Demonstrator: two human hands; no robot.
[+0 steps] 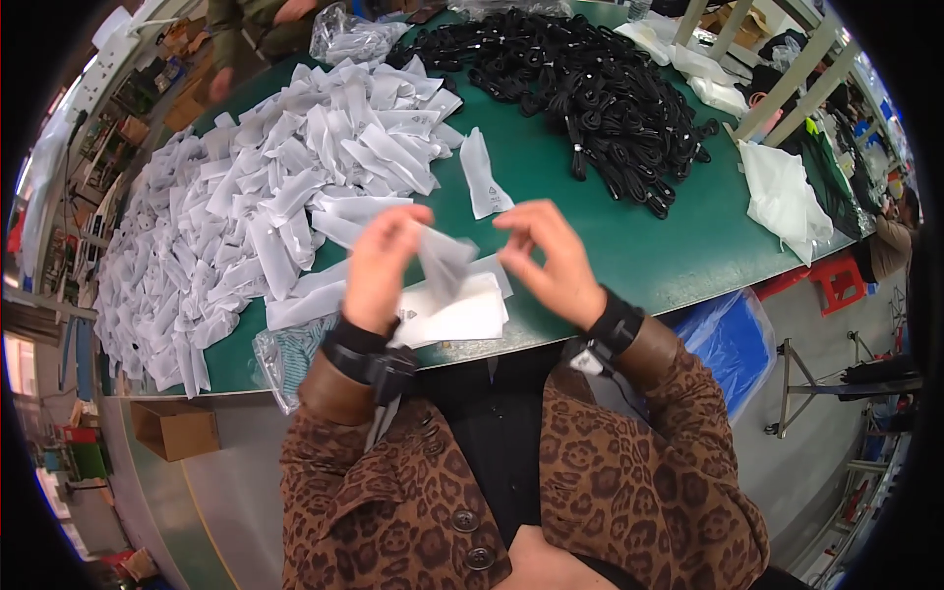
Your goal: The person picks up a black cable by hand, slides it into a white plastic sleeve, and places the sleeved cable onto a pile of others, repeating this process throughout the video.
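Note:
My left hand (pixel 379 270) pinches a small translucent white plastic bag (pixel 445 261), which is smeared by motion. To the right of it hovers my right hand (pixel 553 258), thumb and forefinger apart with nothing visible between them. Beneath the held bag, at the table's near edge, lies a stack of flat white bags (pixel 462 317). A single white bag (pixel 481 177) rests on its own beyond my hands. On the left spreads a large heap of white bags (pixel 324 147). Toward the back right sits a pile of bundled black cables (pixel 590 93).
The green table (pixel 649 256) curves around me. Crumpled clear plastic (pixel 354 37) lies at the back, and a white plastic sheet (pixel 784 202) hangs at the right edge. Below are a plastic-lined blue bin (pixel 728 349), a red stool (pixel 839 283) and a cardboard box (pixel 175 430). Another person (pixel 261 29) is at the far left.

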